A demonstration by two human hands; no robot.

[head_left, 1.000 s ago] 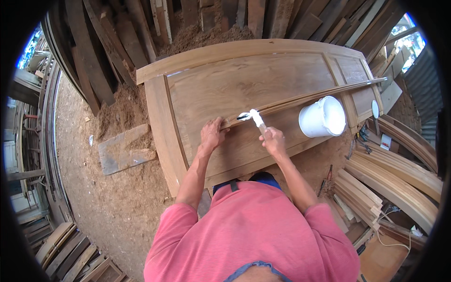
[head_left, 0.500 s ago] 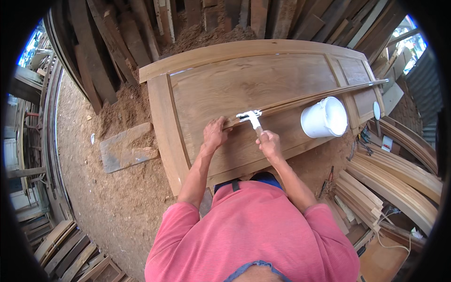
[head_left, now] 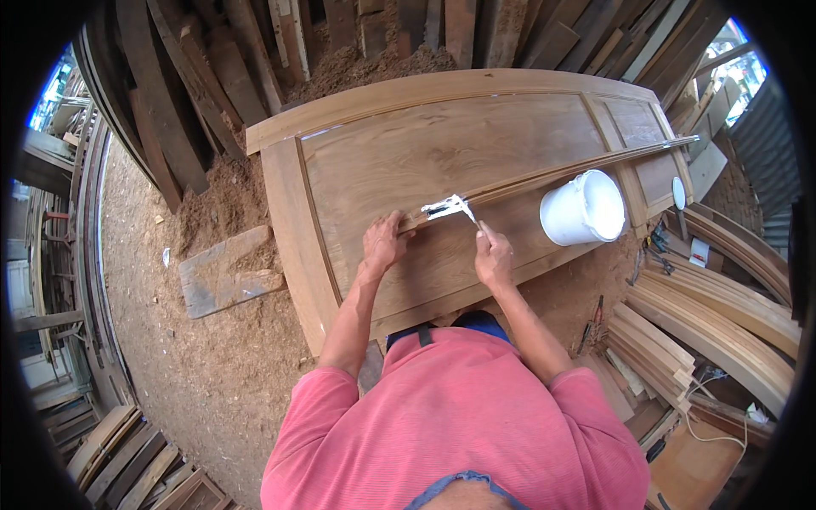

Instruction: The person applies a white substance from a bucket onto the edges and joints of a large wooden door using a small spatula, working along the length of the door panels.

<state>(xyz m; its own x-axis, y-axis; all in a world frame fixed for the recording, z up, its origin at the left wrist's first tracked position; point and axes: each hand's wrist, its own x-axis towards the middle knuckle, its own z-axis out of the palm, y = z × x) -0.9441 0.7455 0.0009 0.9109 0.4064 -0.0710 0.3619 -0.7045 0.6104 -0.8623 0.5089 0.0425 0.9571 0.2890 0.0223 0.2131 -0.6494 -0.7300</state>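
Note:
A long wooden moulding strip (head_left: 544, 178) lies slantwise over a panelled wooden door (head_left: 374, 161). My left hand (head_left: 384, 246) is closed on the strip's near left end, steadying it. In my right hand (head_left: 494, 257) I pinch a thin stick (head_left: 478, 223) whose far end is coated in white paste. That end touches the strip, where a thick patch of white paste (head_left: 444, 206) sits just right of my left fingers. A white bucket (head_left: 567, 217) with white stuff inside stands on the door, right of my right hand.
Stacked curved wooden mouldings (head_left: 705, 340) lie at the right, with pliers (head_left: 595, 319) near them. A loose board (head_left: 229, 270) rests on the sawdust-covered ground (head_left: 195, 365) at the left. Upright planks (head_left: 459, 34) lean beyond the door.
The stick's coated end has swung and now lies lower and flatter against the strip, showing less white on its shaft. My right hand has shifted slightly; my left still grips the strip.

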